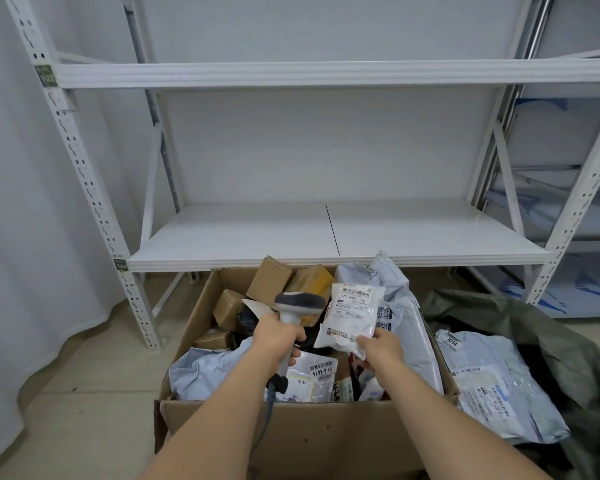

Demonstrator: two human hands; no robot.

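My left hand point(280, 336) grips the handle of a grey and white barcode scanner point(298, 304), whose head points right towards a small white parcel point(352, 315). My right hand point(381, 346) pinches that parcel by its lower right corner and holds it upright, with its printed label facing me. Both hands are above an open cardboard box point(291, 431) full of grey mailer bags and small brown cartons. The scanner's cable hangs down over the box's near wall.
A white metal shelving unit stands behind the box, and its lower shelf point(326, 237) reaches to the box's far rim. A dark green sack point(534, 323) with grey labelled mailer bags point(492, 382) lies to the right. More racks stand at the far right.
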